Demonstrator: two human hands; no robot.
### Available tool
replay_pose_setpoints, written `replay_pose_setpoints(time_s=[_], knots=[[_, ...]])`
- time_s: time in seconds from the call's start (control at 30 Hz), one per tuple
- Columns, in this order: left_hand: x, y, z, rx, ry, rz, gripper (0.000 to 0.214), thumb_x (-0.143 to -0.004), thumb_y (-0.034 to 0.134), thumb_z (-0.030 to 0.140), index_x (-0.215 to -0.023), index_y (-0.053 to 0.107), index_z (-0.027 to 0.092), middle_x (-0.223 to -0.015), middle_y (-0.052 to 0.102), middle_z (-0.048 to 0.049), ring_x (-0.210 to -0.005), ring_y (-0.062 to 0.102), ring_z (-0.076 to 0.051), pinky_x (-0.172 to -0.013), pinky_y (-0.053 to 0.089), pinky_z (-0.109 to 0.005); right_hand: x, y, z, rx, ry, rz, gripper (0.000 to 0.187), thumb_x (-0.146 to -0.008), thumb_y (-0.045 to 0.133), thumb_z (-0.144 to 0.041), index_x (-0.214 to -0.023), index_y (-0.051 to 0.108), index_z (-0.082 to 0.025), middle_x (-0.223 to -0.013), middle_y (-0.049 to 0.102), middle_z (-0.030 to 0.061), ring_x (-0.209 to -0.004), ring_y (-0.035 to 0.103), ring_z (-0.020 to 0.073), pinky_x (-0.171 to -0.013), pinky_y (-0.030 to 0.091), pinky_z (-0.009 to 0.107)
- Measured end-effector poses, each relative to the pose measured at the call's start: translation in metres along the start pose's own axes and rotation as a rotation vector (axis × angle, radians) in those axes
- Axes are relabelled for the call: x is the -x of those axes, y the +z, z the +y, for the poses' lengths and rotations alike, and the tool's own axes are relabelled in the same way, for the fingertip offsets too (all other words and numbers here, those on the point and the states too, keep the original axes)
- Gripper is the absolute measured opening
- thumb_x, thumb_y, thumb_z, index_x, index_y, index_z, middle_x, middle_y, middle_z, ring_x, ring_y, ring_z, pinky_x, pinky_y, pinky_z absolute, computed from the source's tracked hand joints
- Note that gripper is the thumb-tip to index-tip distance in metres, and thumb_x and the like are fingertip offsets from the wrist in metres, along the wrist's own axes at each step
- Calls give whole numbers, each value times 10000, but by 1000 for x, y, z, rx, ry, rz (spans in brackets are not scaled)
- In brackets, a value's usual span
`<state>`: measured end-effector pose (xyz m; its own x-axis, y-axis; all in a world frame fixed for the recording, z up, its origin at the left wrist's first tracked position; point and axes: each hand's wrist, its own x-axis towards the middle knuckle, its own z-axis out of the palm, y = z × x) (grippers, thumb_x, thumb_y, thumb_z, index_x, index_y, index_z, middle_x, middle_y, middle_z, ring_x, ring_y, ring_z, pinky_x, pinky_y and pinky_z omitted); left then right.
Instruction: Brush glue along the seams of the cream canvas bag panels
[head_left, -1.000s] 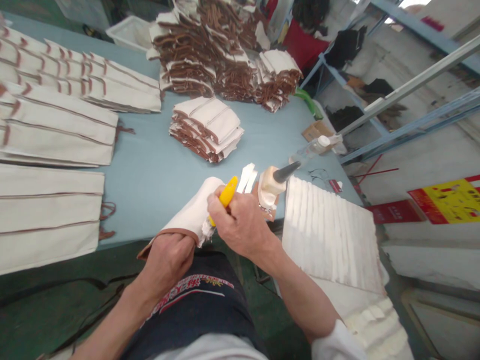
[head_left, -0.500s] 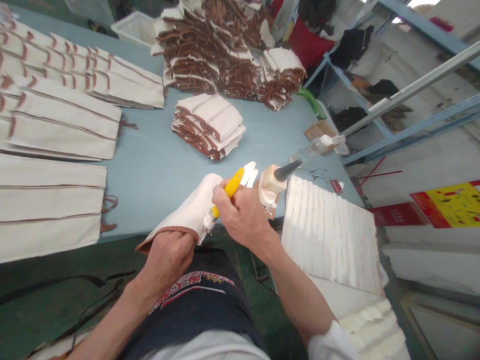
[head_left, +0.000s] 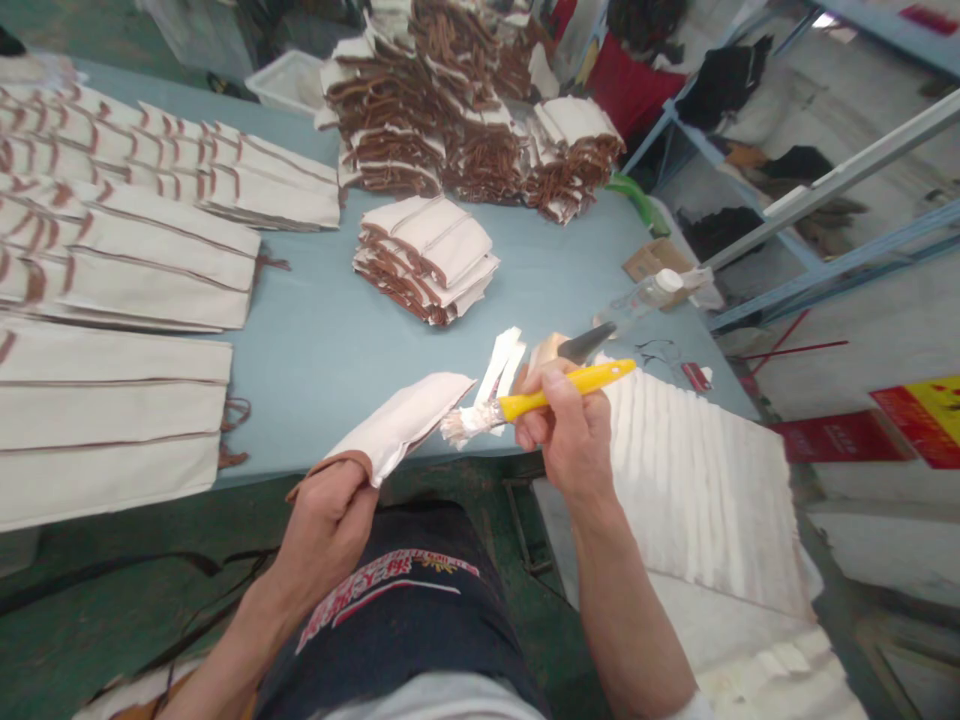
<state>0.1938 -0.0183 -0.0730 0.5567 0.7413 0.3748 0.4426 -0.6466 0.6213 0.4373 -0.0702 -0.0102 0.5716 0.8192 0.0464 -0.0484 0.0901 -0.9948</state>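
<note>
My left hand (head_left: 334,522) grips the brown-trimmed end of a cream fabric piece (head_left: 409,415), its fingers partly tucked inside. The far end of that piece lies over the table's front edge. In my right hand (head_left: 571,435) is a paintbrush (head_left: 600,378) with a yellow handle. White paste coats its bristles, which point left and sit close to the right edge of the fabric piece; whether they touch is hard to tell. White strips (head_left: 499,362) lie on the table just behind the brush. A pale container with a dark tapered part (head_left: 589,343) is half hidden by my right hand.
A short stack of cream and brown pieces (head_left: 427,250) sits mid-table on the blue tabletop (head_left: 300,400). Larger piles (head_left: 397,140) stand behind. Long cream panels (head_left: 112,400) cover the left. Layered white strips (head_left: 690,480) lie at right, near a clear bottle (head_left: 645,298).
My right hand has moved right with the paintbrush, whose bristles have left the near edge of the fabric piece and swung to point left. My left hand has shifted slightly left and down.
</note>
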Motion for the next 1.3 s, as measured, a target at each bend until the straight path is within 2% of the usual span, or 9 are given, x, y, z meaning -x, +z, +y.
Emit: replay_pose_setpoints(time_s=[0.1, 0.23, 0.3, 0.4, 0.63, 0.8, 1.0, 1.13, 1.3], knots=[[-5, -9, 4, 238, -324, -47, 252, -928, 517, 239, -679, 552, 225, -657, 547, 26, -598, 552, -154, -555, 436, -247, 9, -1, 7, -77, -60, 72, 366, -991, 662, -542, -822, 615, -220, -457, 422, -128, -349, 398, 66, -379, 336, 170], [-14, -15, 11, 718, -828, 18, 203, -720, 752, 375, -767, 680, 192, -627, 583, 42, -534, 491, -133, -494, 424, -226, 18, 8, 14, -92, -132, 85, 397, -1008, 669, -558, -814, 639, -213, -474, 448, -113, -350, 380, 58, -359, 271, 159], [-22, -17, 19, 924, -992, 117, 282, -581, 834, 328, -792, 711, 188, -589, 591, 56, -486, 482, -119, -485, 467, -223, 21, 15, 14, -91, -150, 61, 406, -1011, 671, -562, -807, 643, -211, -463, 458, -108, -348, 375, 61, -354, 269, 159], [-32, -22, 31, 1093, -1110, 183, 304, -456, 878, 225, -696, 695, 192, -511, 561, 75, -403, 437, -96, -433, 483, -226, 24, 27, 14, -111, -156, 40, 418, -1010, 669, -568, -799, 640, -208, -454, 464, -105, -342, 363, 59, -347, 264, 156], [-30, -24, 36, 1185, -1125, 232, 348, -479, 927, 168, -767, 732, 176, -596, 632, 63, -472, 536, -100, -497, 538, -206, 28, 48, 22, -129, -3, 60, 450, -1002, 637, -615, -811, 613, -208, -430, 402, -124, -339, 327, 60, -338, 266, 152], [-30, -20, 36, 1219, -1114, 212, 429, -494, 897, 212, -897, 755, 175, -678, 696, 31, -514, 538, -115, -461, 430, -195, 37, 56, 23, -229, 124, 5, 460, -987, 650, -639, -809, 611, -216, -413, 427, -116, -327, 352, 70, -345, 298, 161], [-33, -22, 9, 1020, -912, 164, 449, -706, 757, 341, -1122, 766, 172, -839, 769, -13, -654, 619, -163, -642, 524, -256, 20, 40, 21, -323, 106, 238, 407, -910, 756, -576, -774, 602, -225, -393, 425, -117, -312, 338, 66, -352, 299, 152], [-42, -33, -13, 830, -786, 97, 439, -810, 643, 358, -1196, 750, 177, -869, 769, -30, -846, 712, -246, -736, 569, -303, 8, 26, 24, -296, -41, 267, 347, -960, 717, -563, -881, 648, -232, -440, 492, -103, -336, 401, 84, -375, 335, 164], [-60, -54, -30, 706, -706, 54, 382, -787, 627, 352, -1088, 767, 163, -841, 749, -23, -754, 670, -236, -715, 562, -318, 10, 20, 30, -74, -377, 152, 267, -1091, 574, -494, -1083, 683, -250, -540, 615, -78, -388, 518, 108, -426, 435, 200]])
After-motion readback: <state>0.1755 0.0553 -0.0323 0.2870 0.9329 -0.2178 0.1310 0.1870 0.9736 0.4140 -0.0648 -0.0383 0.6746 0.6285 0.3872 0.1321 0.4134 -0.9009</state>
